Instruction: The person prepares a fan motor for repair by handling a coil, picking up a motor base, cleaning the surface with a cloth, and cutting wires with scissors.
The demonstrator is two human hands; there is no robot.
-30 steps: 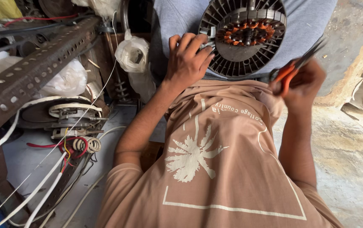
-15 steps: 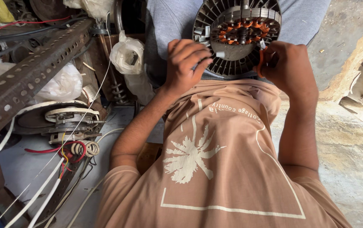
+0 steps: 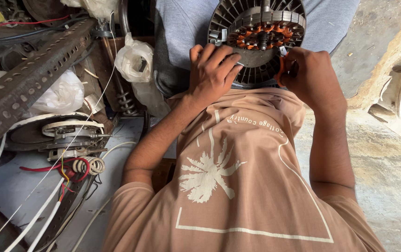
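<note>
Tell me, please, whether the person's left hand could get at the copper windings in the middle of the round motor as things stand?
Probably yes. The left hand already rests on the round motor at its lower left rim, and the copper windings lie uncovered just above its fingers; the right hand works at the opposite edge.

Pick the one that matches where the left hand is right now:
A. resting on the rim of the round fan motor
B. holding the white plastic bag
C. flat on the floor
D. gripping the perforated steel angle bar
A: the left hand lies on the lower rim of the fan motor, its fingers spread over the vanes, while the right hand holds an orange-handled tool beside it.
</note>
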